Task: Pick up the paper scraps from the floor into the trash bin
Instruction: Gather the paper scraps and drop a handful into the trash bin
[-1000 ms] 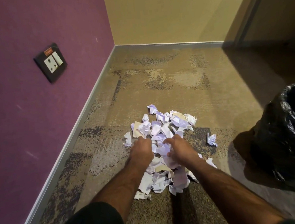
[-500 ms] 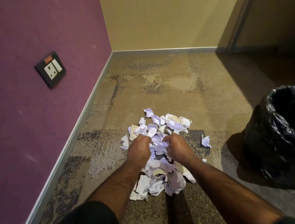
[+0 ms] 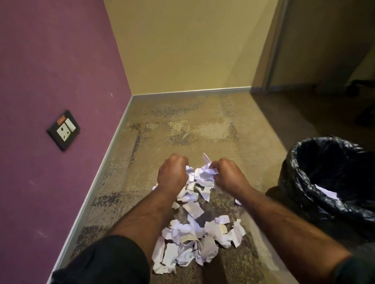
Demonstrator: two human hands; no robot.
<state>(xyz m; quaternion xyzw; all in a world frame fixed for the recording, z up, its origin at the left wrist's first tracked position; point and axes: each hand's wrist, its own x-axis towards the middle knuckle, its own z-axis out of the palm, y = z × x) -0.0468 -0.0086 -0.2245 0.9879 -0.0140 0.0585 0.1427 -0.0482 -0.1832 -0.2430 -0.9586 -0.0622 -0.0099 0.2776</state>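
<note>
Step in hand: lifting load of scraps. Left hand [image 3: 172, 175] and right hand [image 3: 228, 175] both fisted, fingers closed on bunch of paper scraps [image 3: 201, 174] raised between them. Larger pile [image 3: 196, 239] on carpet floor [image 3: 192, 128], nearer person. Trash bin [image 3: 342, 181], black-lined, at right; one scrap inside. Next, likely: swing both fists right over rim, release, return for pile. Loose pieces may drop.

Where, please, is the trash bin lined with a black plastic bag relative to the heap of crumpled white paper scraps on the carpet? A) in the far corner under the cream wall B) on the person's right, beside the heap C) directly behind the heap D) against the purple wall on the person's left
B: the black-lined trash bin stands at the right edge of the view, beside the person's right hand, with the heap of crumpled white paper scraps to its left.
</note>
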